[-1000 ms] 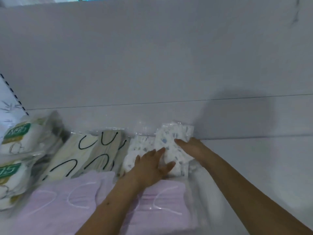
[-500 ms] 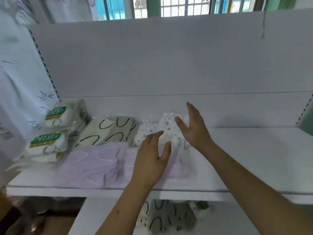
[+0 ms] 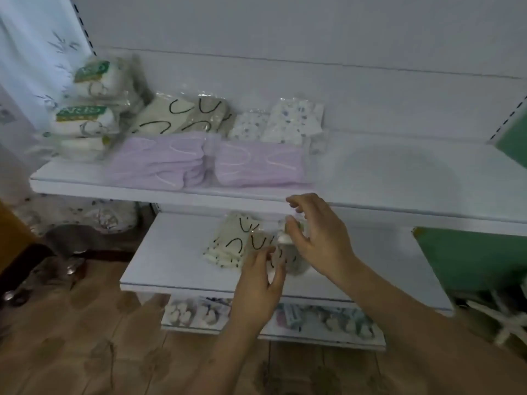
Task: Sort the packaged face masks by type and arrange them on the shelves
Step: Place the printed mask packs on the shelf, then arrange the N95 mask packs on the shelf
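On the upper shelf point(image 3: 413, 178) lie green-labelled white mask packs point(image 3: 85, 115), beige packs with black ear loops point(image 3: 182, 115), blue-speckled white packs point(image 3: 285, 121) and lilac packs point(image 3: 205, 161). More beige packs with black loops point(image 3: 233, 243) lie on the middle shelf point(image 3: 171, 252). My left hand point(image 3: 256, 292) and my right hand point(image 3: 316, 240) hover over that middle shelf, fingers relaxed and spread, next to a pale pack point(image 3: 291, 252) between them. Neither hand grips anything that I can see.
A lower shelf point(image 3: 313, 337) holds several small patterned packs. A wooden floor spreads below left. A green panel point(image 3: 470, 258) stands at the right, a patterned curtain point(image 3: 34, 52) at the far left. The right half of the upper shelf is bare.
Both hands have left the speckled packs on the upper shelf and dropped to the middle shelf. My view has pulled back and tilted down, showing three shelves.
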Demonstrator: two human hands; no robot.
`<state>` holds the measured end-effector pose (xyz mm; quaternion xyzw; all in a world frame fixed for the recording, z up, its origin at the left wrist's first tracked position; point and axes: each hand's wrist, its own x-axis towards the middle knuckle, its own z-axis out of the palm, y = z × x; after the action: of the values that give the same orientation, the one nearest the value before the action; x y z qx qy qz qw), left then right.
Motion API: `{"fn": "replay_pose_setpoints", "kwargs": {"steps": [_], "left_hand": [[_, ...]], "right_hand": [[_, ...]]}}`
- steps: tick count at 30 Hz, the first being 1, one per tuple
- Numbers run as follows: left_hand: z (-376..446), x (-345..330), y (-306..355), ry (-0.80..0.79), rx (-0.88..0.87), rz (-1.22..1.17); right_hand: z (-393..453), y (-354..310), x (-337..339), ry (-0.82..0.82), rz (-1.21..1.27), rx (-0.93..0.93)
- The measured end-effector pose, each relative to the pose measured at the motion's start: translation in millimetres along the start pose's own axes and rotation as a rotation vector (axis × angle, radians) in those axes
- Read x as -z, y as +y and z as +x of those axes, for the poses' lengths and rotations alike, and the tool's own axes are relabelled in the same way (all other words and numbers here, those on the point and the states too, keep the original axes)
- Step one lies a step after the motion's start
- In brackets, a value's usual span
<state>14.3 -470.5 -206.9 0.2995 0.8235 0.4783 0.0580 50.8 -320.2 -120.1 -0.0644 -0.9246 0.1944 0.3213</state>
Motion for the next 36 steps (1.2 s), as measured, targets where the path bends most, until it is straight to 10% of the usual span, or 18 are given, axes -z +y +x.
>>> {"fn": "replay_pose_setpoints", "kwargs": {"steps": [12, 24, 32, 36], "left_hand": [[6.2, -123.6, -128.6, -0.192, 0.427, 0.223], [60.9, -241.3, -219.0, -0.014, 0.468, 0.103], [84.4, -279.1, -192.5, 0.137, 0.654, -0.542], [103.6, -281.4, -181.1, -0.04, 0.791, -0.949]], "right_hand": [[-101.3, 200.2, -155.6, -0.622, 0.055, -0.603], [-93.0, 387.5, -280.7, -0.681, -0.272, -0.728], [-112.9, 383.0, -253.1, -0.213, 0.043, -0.919], [-153.7, 337.4, -237.6, -0.138, 0.141, -0.557]]}}
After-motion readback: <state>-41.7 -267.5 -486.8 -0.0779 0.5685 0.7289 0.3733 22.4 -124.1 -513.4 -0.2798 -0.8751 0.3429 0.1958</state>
